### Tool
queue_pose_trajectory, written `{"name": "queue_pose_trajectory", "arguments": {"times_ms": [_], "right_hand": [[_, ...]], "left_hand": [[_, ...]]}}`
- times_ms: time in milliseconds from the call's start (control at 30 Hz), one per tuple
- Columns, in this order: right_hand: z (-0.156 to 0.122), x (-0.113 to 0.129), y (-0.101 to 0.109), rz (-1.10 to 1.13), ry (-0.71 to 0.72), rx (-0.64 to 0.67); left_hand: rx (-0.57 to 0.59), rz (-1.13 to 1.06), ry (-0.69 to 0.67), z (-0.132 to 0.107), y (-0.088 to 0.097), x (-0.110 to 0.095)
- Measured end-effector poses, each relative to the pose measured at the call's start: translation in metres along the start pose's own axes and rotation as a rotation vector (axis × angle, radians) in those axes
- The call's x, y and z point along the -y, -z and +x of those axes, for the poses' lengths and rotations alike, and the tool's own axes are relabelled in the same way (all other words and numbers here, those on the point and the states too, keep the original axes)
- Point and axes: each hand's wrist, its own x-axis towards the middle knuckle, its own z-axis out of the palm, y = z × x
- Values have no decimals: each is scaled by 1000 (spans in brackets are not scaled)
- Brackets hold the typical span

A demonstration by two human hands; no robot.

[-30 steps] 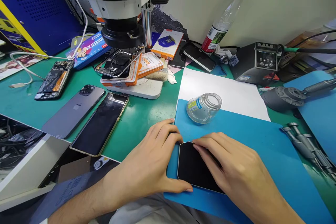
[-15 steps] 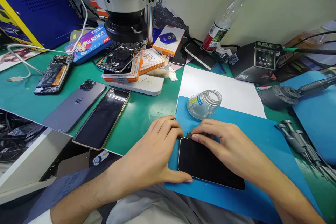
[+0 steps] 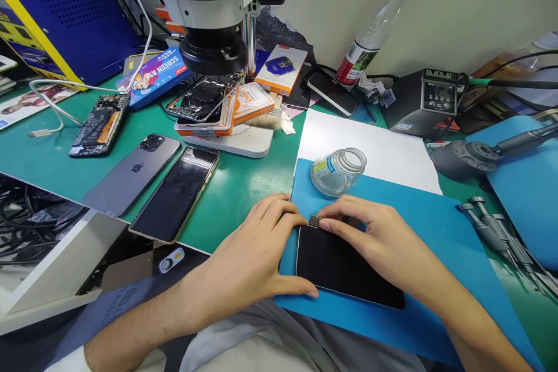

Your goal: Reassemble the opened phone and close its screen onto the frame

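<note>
A smartphone (image 3: pixel 340 263) with a dark screen lies face up on the blue mat (image 3: pixel 429 226). My left hand (image 3: pixel 257 244) spans its left end, thumb along the near edge and fingers at the far corner, steadying it. Between the thumb and fingers of my right hand (image 3: pixel 370 229) is a small, thin, dark blade (image 3: pixel 314 221), held against the phone's far long edge close to the left corner. Whether the blade has entered the seam cannot be made out. Just beyond my right fingers, a tilted-looking glass jar (image 3: pixel 337 171) stands on the mat.
To the left lie a grey phone (image 3: pixel 133 174), a black-screened phone (image 3: pixel 176 195) and an opened phone (image 3: pixel 100 125). A microscope (image 3: pixel 213 11) overhangs stacked boxes (image 3: pixel 255 102). Behind are white paper (image 3: pixel 370 133) and a bottle (image 3: pixel 361 55); screwdrivers (image 3: pixel 501 232) lie at the right.
The view has shifted slightly, so the things at left appear further right. Both hands stay at the phone, and the blade remains at its far edge with little visible movement.
</note>
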Motion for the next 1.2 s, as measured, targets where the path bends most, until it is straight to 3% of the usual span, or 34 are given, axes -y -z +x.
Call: {"name": "queue_pose_trajectory", "arguments": {"times_ms": [267, 533, 667, 867, 1200], "right_hand": [[-18, -6, -18, -170, 203, -135], [-25, -4, -19, -378, 282, -180], [-24, -7, -14, -320, 220, -150], [-13, -7, 2, -129, 7, 7], [-10, -8, 9, -48, -65, 52]], "left_hand": [[-8, 8, -10, 0, 0, -1], [16, -4, 6, 1, 0, -1], [26, -9, 27, 0, 0, -2], [30, 1, 35, 0, -1, 0], [39, 15, 46, 2, -1, -2]]}}
